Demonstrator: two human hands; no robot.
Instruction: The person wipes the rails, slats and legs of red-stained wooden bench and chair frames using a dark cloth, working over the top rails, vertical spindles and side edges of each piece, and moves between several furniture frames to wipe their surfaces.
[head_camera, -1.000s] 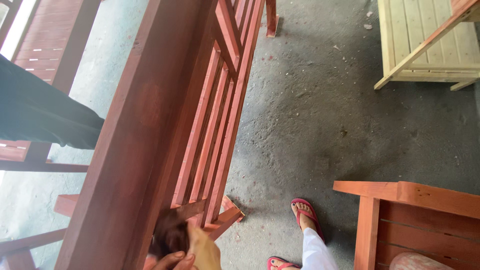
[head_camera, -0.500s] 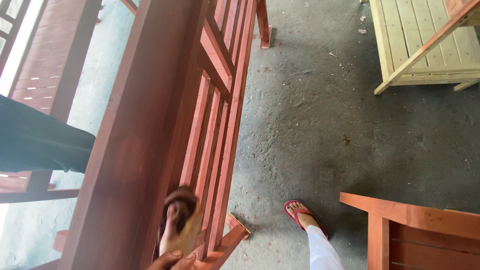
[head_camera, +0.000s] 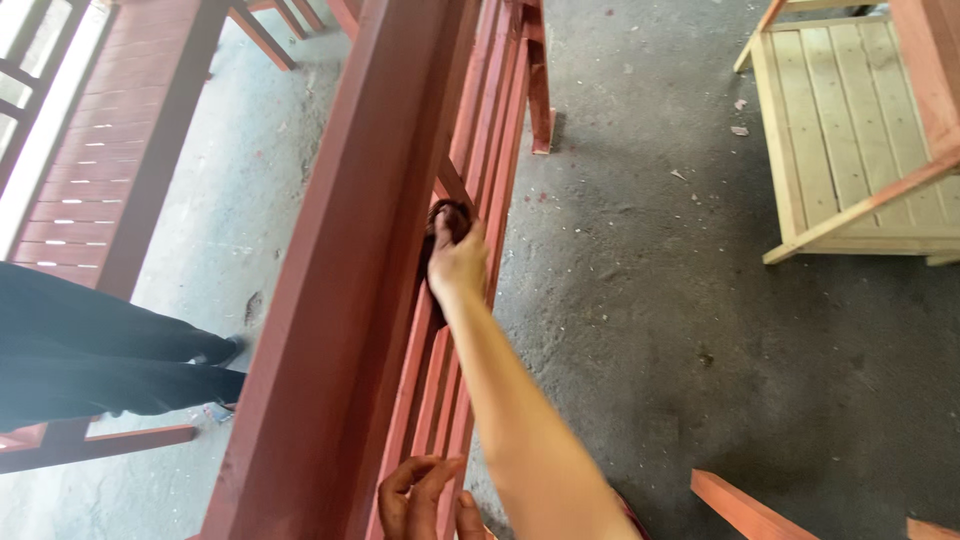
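- No package, label or sign can be made out; only bare wood, stained wood and concrete are seen.
- One dark brown rag (head_camera: 447, 225) is seen at the centre of the frame, pressed against the slats of a red-brown wooden frame (head_camera: 350, 270) that runs from the bottom centre to the top centre.
- The right hand (head_camera: 457, 262) is stretched out along the slats, its fingers closed over the rag, which is pinched between hand and wood.
- The left hand (head_camera: 425, 497) is seen at the bottom centre, its fingers curled against the lower slats; only part of it is in view, and whether anything is gripped cannot be told.
- One pale unstained wooden chair (head_camera: 840, 140) is set at the upper right, on the grey concrete floor (head_camera: 640, 330).
- Two red-brown wood ends (head_camera: 745, 505) are seen at the lower right corner.
- A second red-brown slatted piece (head_camera: 95, 170) is laid at the upper left.
- Another person's two dark trouser legs (head_camera: 90, 365) are seen at the left edge, with one dark shoe (head_camera: 222, 350) beside the frame.
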